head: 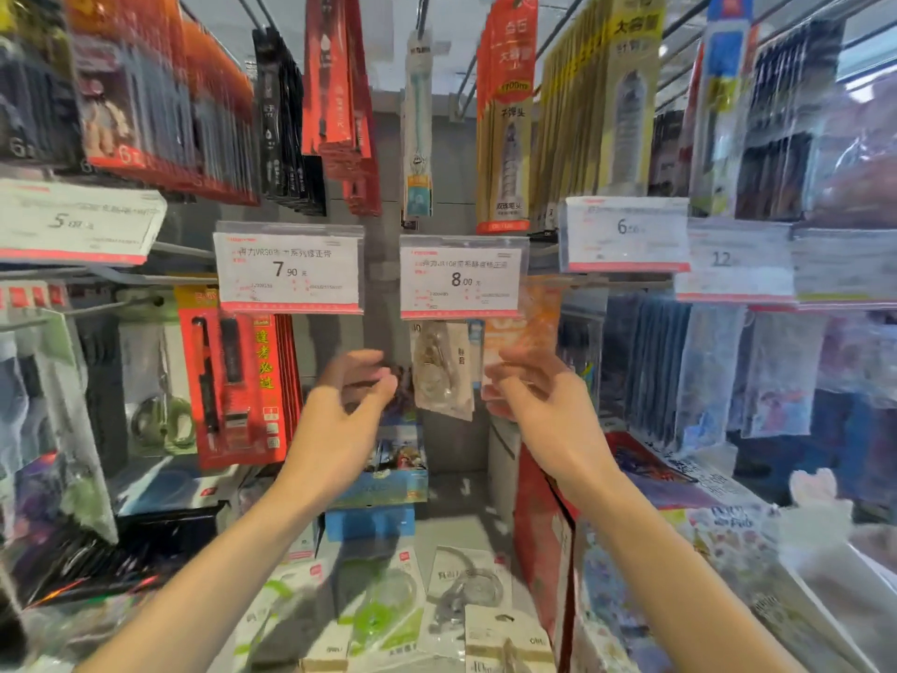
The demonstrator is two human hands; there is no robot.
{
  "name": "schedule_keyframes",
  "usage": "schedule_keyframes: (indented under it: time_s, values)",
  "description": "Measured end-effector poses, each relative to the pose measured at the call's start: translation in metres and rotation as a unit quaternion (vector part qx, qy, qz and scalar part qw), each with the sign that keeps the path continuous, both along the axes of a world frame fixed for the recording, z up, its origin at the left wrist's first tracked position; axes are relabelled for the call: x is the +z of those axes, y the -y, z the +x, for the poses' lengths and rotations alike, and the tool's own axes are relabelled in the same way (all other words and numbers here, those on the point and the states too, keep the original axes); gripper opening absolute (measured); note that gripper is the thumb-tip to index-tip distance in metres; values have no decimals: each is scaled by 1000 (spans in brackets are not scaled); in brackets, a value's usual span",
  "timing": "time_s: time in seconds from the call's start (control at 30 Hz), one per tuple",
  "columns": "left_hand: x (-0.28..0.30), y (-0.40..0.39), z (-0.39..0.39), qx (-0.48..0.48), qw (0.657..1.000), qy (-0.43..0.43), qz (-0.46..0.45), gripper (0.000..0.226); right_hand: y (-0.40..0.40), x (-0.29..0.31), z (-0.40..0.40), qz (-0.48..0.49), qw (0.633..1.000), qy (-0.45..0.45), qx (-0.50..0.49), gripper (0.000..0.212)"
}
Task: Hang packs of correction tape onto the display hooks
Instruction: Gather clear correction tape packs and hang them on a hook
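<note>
Red-edged white price tags [289, 267], green-white packs [383, 604]

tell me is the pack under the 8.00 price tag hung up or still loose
Hung up, it seems: the beige pack dangles below the 8.00 price tag, between the left hand and right hand; the hook itself is hidden.

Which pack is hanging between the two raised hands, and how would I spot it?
Find the white price tag reading 8.00 at the centre of the rack. Straight below it hangs a pale beige pack, between the left hand and the right hand. Its neighbours are bright: red packs to the left, an orange pack to the right.
</note>
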State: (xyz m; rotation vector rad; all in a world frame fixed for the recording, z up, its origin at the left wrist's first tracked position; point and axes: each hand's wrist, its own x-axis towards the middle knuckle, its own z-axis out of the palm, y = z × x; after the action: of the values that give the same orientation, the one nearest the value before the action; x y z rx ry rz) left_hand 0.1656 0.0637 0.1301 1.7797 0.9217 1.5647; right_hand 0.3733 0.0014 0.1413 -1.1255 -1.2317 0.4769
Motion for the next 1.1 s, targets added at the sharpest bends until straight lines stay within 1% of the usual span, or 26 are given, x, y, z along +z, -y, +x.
schedule_keyframes:
  time_s: [0.1,0.2,0.3,0.5,0.6,0.73,0.83,0.9,0.93,0.97,1.03,1.1]
  values:
    - [-5,33,-4,-2,999,45,-19,18,29,-5,4,-5,996,-69,56,10]
    - [-20,68,-9,15,997,63,-29,17,52,-15,11,-12,993,-72,93,8]
    - [-39,98,-15,29,993,99,-51,14,72,-27,13,-24,989,-73,129,10]
    - [-75,135,-45,12,987,133,-85,11,102,-54,0,-49,985,-84,141,10]
    - [-90,139,-66,10,985,143,-98,16,112,-65,-10,-63,986,-82,133,10]
    - [-103,135,-103,-6,987,115,-116,15,116,-83,-33,-81,989,-84,95,10]
    - [-108,126,-135,-33,987,78,-134,23,115,-102,-61,-98,986,-114,69,9]
    - [-113,116,-154,-52,986,43,-154,17,112,-117,-82,-114,984,-127,57,9]
    - [-116,111,-162,-59,985,20,-162,15,110,-124,-91,-125,983,-126,52,8]
    - [-118,105,-170,-61,984,-10,-166,18,107,-131,-100,-137,982,-122,49,8]
    - [-122,89,-180,-65,980,-98,-162,20,101,-145,-116,-166,979,-111,41,8]
    - [-125,75,-184,-75,967,-185,-159,18,95,-158,-129,-198,975,-95,32,7]
